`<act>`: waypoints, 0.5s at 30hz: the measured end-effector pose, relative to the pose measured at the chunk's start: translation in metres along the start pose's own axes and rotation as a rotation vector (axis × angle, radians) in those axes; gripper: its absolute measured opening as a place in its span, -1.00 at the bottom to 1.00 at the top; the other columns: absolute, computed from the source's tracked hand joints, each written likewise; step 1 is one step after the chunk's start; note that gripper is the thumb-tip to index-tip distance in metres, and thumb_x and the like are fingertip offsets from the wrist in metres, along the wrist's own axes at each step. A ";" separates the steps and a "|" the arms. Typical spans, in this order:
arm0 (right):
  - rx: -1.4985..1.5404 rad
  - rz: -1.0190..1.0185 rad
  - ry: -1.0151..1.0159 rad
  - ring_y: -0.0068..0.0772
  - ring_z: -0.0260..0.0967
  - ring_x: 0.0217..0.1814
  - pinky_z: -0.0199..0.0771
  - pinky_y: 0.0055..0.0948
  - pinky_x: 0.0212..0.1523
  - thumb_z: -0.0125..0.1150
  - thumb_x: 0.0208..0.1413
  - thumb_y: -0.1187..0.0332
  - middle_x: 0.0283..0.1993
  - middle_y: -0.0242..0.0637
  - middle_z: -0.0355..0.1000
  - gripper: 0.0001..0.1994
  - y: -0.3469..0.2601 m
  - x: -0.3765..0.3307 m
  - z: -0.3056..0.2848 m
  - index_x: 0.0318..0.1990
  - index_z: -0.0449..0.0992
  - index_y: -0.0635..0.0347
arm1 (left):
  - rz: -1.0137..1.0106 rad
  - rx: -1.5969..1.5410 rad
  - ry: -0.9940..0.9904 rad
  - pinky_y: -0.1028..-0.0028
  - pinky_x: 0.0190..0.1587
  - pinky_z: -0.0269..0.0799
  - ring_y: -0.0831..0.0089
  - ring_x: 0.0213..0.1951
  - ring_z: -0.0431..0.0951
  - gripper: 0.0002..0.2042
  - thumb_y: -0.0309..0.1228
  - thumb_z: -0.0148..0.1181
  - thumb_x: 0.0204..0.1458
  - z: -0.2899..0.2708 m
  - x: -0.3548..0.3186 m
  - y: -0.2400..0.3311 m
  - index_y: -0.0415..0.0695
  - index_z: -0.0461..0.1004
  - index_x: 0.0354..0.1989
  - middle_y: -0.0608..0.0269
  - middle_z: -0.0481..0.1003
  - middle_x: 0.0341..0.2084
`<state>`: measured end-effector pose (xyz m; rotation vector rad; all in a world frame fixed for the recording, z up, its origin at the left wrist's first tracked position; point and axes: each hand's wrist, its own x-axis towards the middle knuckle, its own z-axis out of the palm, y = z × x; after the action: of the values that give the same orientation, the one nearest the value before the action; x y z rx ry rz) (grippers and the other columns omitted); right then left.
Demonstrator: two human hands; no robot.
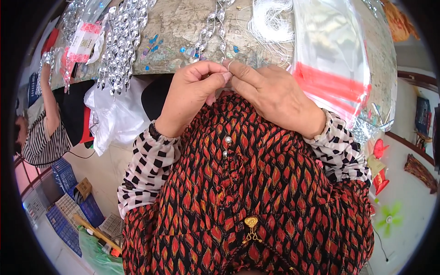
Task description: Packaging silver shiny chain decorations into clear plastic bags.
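My left hand (195,91) and my right hand (275,94) meet at the table's front edge, fingertips pinched together. What lies between the fingertips is too small and too covered to make out. A thin whitish loop, like thread, shows by my right forefinger. Just beyond my fingers, a shiny silver twisted strand (211,32) lies doubled on the table, its near end reaching the fingertips. Past my right hand rests a coil of white string (271,20). Nearest my right wrist is a stack of clear plastic bags (330,36) with a red band.
A bundle of silver twisted strands (121,46) hangs over the edge of the worn table (174,27). White plastic (117,110) sags below it. At left, another person's arm (51,101) holds silver strands. Blue baskets (66,176) stand on the floor; a green fan (389,219) is at right.
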<state>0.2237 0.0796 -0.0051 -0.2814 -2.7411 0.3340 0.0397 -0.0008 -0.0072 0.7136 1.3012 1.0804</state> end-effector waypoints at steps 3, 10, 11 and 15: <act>0.133 0.034 -0.017 -0.14 0.40 -0.43 0.39 -0.26 -0.45 0.12 -0.02 0.44 -0.04 -0.12 0.38 -0.78 0.001 -0.001 -0.002 -0.17 0.38 0.19 | -0.019 -0.009 -0.014 0.72 -0.56 0.18 0.71 -0.63 0.30 -0.91 -0.48 0.14 0.04 0.001 0.000 0.002 -0.21 0.49 -0.32 0.39 0.45 -0.54; 0.301 0.449 -0.082 0.06 0.39 -0.47 0.35 -0.09 -0.46 0.09 0.10 0.35 -0.51 -0.08 0.41 -0.82 0.007 0.006 -0.014 -0.15 0.34 0.10 | -0.152 -0.044 -0.171 0.68 -0.49 0.22 0.69 -0.59 0.30 -0.91 -0.47 0.10 0.03 -0.006 0.006 0.002 -0.22 0.48 -0.37 0.44 0.41 -0.55; 0.227 0.390 -0.155 0.08 0.38 -0.49 0.34 -0.08 -0.47 0.11 0.08 0.35 -0.53 -0.08 0.40 -0.82 0.009 0.009 -0.016 -0.17 0.34 0.11 | -0.159 -0.058 -0.202 0.67 -0.49 0.22 0.68 -0.58 0.30 -0.91 -0.47 0.10 0.03 -0.005 0.007 0.002 -0.22 0.48 -0.37 0.43 0.41 -0.54; 0.169 0.226 -0.313 0.05 0.41 -0.46 0.36 -0.15 -0.44 0.18 0.03 0.36 -0.52 -0.06 0.42 -0.78 0.015 0.026 -0.017 -0.18 0.35 0.16 | -0.185 -0.116 -0.270 0.67 -0.51 0.18 0.66 -0.62 0.29 -0.89 -0.43 0.17 0.02 -0.002 0.009 -0.003 -0.21 0.45 -0.37 0.42 0.38 -0.59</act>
<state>0.2090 0.1033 0.0149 -0.5348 -2.9645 0.7214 0.0378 0.0055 -0.0136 0.6159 1.0428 0.8693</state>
